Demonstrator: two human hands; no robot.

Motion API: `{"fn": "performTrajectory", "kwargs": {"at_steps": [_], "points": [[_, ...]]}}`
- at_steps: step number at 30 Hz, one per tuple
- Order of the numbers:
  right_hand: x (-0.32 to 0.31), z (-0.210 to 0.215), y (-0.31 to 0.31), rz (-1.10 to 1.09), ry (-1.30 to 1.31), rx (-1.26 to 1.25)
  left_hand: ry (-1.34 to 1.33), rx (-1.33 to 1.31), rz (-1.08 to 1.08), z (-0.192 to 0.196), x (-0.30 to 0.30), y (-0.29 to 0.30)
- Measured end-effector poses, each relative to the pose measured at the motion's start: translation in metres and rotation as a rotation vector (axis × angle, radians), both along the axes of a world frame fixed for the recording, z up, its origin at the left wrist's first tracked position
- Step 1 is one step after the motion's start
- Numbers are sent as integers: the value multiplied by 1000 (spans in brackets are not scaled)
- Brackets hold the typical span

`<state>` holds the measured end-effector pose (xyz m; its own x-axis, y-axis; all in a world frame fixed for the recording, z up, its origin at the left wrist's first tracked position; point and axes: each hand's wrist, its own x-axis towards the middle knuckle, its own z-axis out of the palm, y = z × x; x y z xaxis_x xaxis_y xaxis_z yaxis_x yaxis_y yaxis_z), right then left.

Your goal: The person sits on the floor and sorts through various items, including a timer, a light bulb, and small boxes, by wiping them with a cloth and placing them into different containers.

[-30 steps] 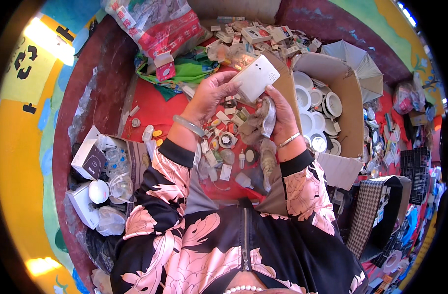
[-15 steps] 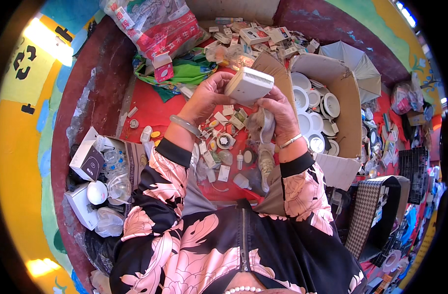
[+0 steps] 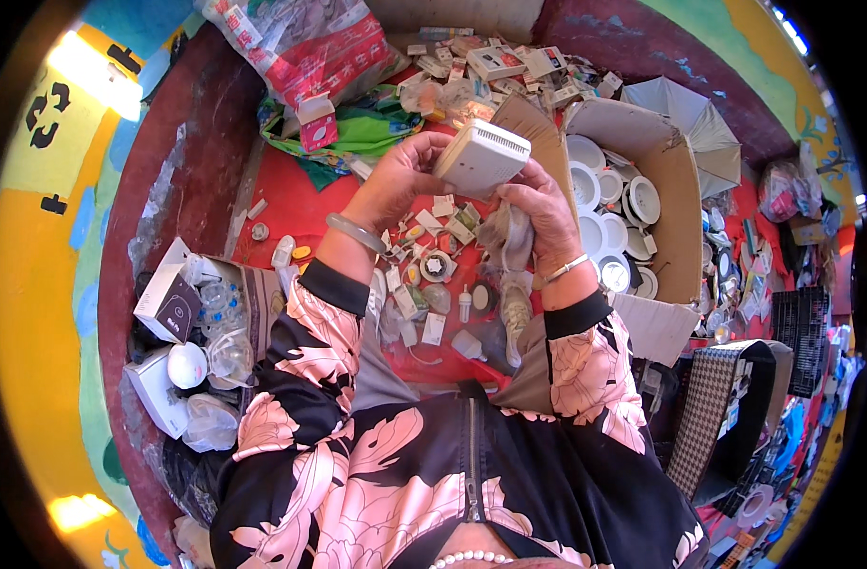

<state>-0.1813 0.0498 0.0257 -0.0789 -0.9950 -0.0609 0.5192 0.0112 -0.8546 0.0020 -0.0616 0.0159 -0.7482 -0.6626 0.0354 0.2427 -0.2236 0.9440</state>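
A white plastic device casing [image 3: 484,156] with a row of vent slots along one end is held up in front of me, tilted. My left hand [image 3: 402,182] is closed on its left side, thumb toward me. My right hand [image 3: 540,213] is at its lower right edge, closed on a crumpled grey cloth [image 3: 507,239] that hangs from the fingers. Whether the cloth touches the casing is hard to tell. Below the hands, small white electrical parts [image 3: 433,327] and a round white fitting [image 3: 437,266] lie scattered on the red ground cover.
At my right stands an open cardboard box [image 3: 675,209] of round white lamp fittings [image 3: 585,187]. Small boxed goods [image 3: 495,64] pile up at the back. A large printed plastic bag [image 3: 310,57] lies at far left. Nearer left is a box holding clear bulbs [image 3: 223,308]. A houndstooth box [image 3: 699,408] sits at right.
The casing has turned slightly and both hands have shifted a little. The grip on casing and cloth looks the same.
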Motion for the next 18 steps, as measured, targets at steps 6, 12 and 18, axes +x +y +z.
{"fn": "performTrajectory", "kwargs": {"at_steps": [6,12,18], "points": [[0,6,-2,-97,-84,-21,-122,-63,-23,3,9,-5],[-7,-7,-5,-97,-101,114,-67,-82,88,5,11,-6],[-8,-12,-6,-30,-61,148,-75,-11,159,6,12,-9]]}}
